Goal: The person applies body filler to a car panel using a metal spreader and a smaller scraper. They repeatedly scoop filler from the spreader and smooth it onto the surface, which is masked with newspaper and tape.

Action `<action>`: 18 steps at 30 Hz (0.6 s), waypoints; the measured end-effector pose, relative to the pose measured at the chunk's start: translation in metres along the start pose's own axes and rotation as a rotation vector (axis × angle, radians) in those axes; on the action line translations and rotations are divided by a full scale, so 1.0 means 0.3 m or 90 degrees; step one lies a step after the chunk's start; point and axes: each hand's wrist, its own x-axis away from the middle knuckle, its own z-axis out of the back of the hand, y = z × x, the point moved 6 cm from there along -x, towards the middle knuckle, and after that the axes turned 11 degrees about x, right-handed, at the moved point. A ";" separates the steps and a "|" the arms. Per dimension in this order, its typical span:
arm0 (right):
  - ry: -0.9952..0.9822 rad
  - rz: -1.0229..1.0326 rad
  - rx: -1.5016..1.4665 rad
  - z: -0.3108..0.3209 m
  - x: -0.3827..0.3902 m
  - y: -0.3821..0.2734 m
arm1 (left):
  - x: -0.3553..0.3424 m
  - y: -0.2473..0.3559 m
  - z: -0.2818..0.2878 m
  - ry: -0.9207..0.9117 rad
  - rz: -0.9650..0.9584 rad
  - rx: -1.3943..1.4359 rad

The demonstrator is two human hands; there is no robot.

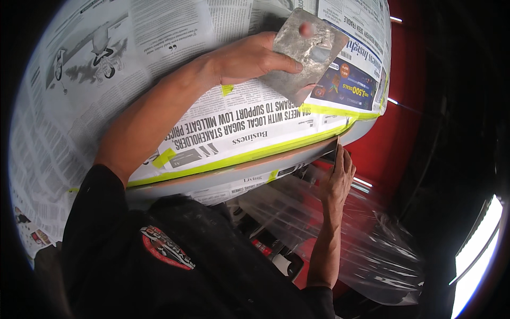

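My left hand (255, 57) is closed on a scuffed metal plate (291, 49), thumb on top and fingers underneath. A round reddish spot shows near the plate's far edge; whether it is putty or a fingertip I cannot tell. My right hand (338, 178) pinches a thin, dark, flat blade (330, 156), which looks like a putty spreader. Its tip meets the right end of a curved grey panel edge (212, 173). A reddish-brown streak (276, 159) runs along that edge. My right fingers partly hide the blade.
Newspaper sheets (143, 48) mask the large curved surface, bordered by yellow-green tape (228, 158) along the grey strip. Below and right hangs clear plastic sheeting (366, 250). A red surface (404, 122) stands beyond, and a bright light (478, 250) glows at lower right.
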 end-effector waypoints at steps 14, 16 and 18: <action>-0.151 0.218 -0.153 0.086 0.289 -0.510 | -0.003 -0.015 0.011 -0.043 0.016 0.024; -0.062 0.210 -0.122 0.091 0.298 -0.458 | -0.001 -0.005 0.002 -0.034 0.012 0.014; 0.025 0.175 -0.103 0.114 0.273 -0.395 | 0.005 0.003 -0.001 -0.026 0.011 0.006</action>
